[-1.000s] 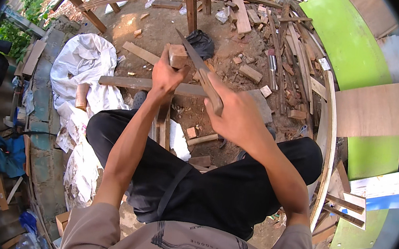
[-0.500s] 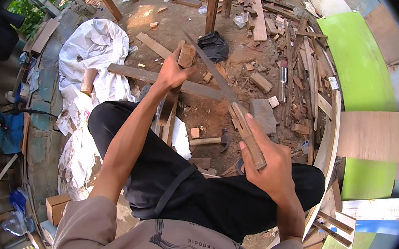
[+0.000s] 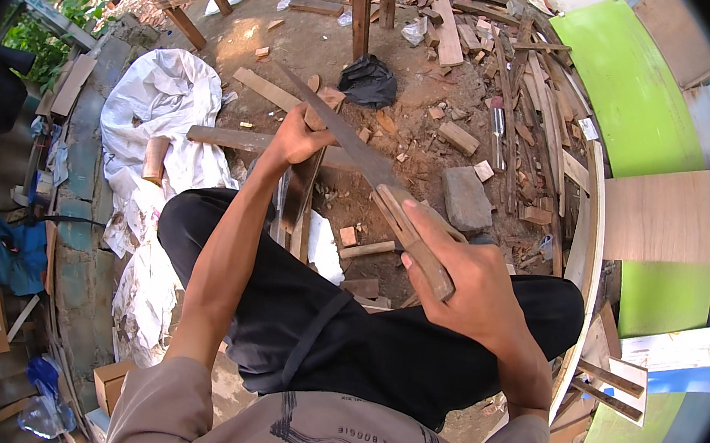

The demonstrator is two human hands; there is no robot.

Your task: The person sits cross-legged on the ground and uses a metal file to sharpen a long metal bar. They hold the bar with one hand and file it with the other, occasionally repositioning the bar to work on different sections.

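In my right hand (image 3: pixel 478 288) is the wooden handle of a handsaw (image 3: pixel 348 139), fingers wrapped round it. Its long tapering blade points away and to the left. My left hand (image 3: pixel 299 139) grips a wooden block (image 3: pixel 317 117) in front of my knees. The blade passes over the block, close by the left fingers; whether it touches the wood cannot be made out. A dark upright board (image 3: pixel 299 194) stands just below the left hand, and a long plank (image 3: pixel 234 138) lies behind it. A hammer (image 3: pixel 369 250) lies on the ground, its head mostly hidden by the saw handle.
A white sack (image 3: pixel 165 89) spreads at the left, with a wooden cylinder (image 3: pixel 155 159) on it. Ahead lie a black plastic bag (image 3: pixel 368 80) and a grey stone block (image 3: pixel 466 199). Wood scraps and a chisel-like tool (image 3: pixel 497 133) litter the right; a wooden bench (image 3: pixel 361 15) stands at the back.
The saw has swung left and nearer, so its blade now crosses the wooden block instead of standing to its right. The left hand keeps its grip, slightly lower.
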